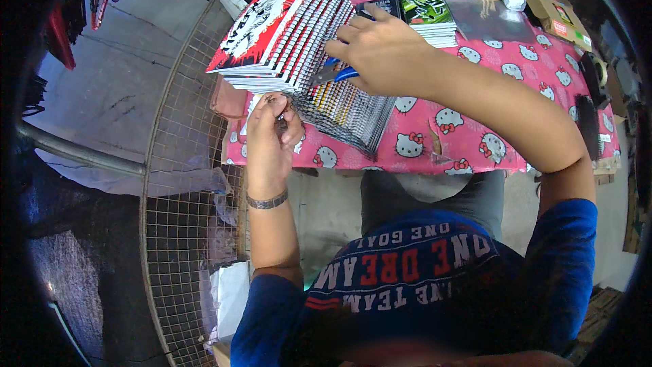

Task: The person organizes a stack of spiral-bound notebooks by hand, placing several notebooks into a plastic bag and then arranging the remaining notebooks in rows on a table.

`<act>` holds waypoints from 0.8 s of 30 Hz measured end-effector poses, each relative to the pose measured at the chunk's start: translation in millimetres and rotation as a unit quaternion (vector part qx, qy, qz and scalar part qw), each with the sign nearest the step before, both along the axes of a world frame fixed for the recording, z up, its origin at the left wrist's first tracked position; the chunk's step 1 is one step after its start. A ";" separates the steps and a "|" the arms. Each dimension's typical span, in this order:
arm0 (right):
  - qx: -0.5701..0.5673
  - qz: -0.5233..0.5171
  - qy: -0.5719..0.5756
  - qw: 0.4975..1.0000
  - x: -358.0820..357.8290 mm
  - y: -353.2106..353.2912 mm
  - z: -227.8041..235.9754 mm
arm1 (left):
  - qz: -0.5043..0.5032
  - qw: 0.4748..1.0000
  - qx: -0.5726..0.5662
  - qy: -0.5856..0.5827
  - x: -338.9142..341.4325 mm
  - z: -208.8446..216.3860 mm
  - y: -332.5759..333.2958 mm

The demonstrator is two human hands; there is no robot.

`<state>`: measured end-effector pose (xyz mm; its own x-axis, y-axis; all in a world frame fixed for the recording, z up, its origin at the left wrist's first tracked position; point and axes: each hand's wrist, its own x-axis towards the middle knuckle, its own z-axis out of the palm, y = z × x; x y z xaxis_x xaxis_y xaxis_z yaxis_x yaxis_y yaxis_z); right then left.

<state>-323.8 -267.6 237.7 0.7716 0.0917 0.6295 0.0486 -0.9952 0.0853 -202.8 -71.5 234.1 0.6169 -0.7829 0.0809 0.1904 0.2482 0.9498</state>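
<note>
Stack of spiral-bound notebooks (pixel 285 27) with red, white and black covers, leaning at the near-left corner of the pink patterned table (pixel 475 136), spirals facing the person. Right hand (pixel 377 51) rests on the stack's spiral edge, fingers closed around blue-handled pliers (pixel 333 71). Left hand (pixel 272 132), just below the stack, pinches a small dark wire piece (pixel 280 119) between the fingertips. Green-covered books (pixel 428 17) lie beyond the stack; wire mesh panel (pixel 183 163) stands to its left.

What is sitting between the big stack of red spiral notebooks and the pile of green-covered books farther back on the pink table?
In the head view, a dark-covered book lies between the red spiral notebooks and the green-covered books; the right hand reaches across just in front of it.
</note>
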 end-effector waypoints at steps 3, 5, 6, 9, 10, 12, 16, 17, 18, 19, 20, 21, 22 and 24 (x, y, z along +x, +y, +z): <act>-0.040 0.020 -0.100 0.994 7.8 2.3 -6.5 | 0.003 1.000 0.015 -0.004 -0.3 -2.0 -3.0; -0.017 0.010 -0.037 0.999 12.1 8.2 0.6 | -0.006 0.995 0.055 -0.087 4.9 -7.3 -0.8; 0.004 0.000 0.026 1.000 11.2 10.0 4.6 | -0.005 0.995 0.057 -0.087 5.1 -8.2 0.0; 0.034 -0.004 0.055 0.998 5.6 9.3 8.7 | 0.007 0.992 0.052 -0.114 6.2 -10.5 0.5; 0.042 -0.025 0.078 0.996 4.2 7.0 8.2 | 0.011 0.995 0.037 -0.088 5.5 -11.5 0.3; 0.009 -0.019 0.028 0.999 2.3 -3.3 -3.5 | 0.013 0.998 0.023 -0.062 3.1 -10.9 -0.5; 0.003 -0.006 -0.017 1.000 7.5 -1.2 -13.7 | 0.026 0.998 0.047 -0.025 -1.1 -13.6 -3.8; -0.002 -0.013 -0.005 1.000 8.5 0.4 -12.3 | 0.026 0.996 0.059 -0.059 -0.4 -15.3 -5.1; -0.001 -0.014 -0.005 1.000 8.5 1.1 -9.9 | 0.025 0.996 0.060 -0.059 0.6 -16.8 -5.9; 0.005 -0.017 0.016 1.000 8.5 1.8 -6.8 | 0.032 0.993 0.068 -0.087 1.6 -17.4 -6.0; 0.012 -0.020 0.037 0.999 8.2 2.0 -4.9 | 0.038 0.990 0.076 -0.116 2.3 -17.8 -6.1; 0.012 -0.020 0.036 0.999 6.3 1.8 -5.0 | 0.038 0.990 0.076 -0.116 2.3 -18.2 -6.5; 0.006 -0.025 0.014 1.000 3.6 1.4 -6.0 | 0.041 0.991 0.069 -0.109 2.1 -18.6 -6.9; 0.000 -0.030 -0.008 1.000 3.0 1.7 -7.2 | 0.044 0.992 0.062 -0.103 2.0 -18.0 -6.2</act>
<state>-320.8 -266.0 230.6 0.7650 0.0450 0.6425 -0.0127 -0.9963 0.0849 -200.8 -77.6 216.1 0.6642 -0.7381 0.1184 -0.0281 0.1336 0.9906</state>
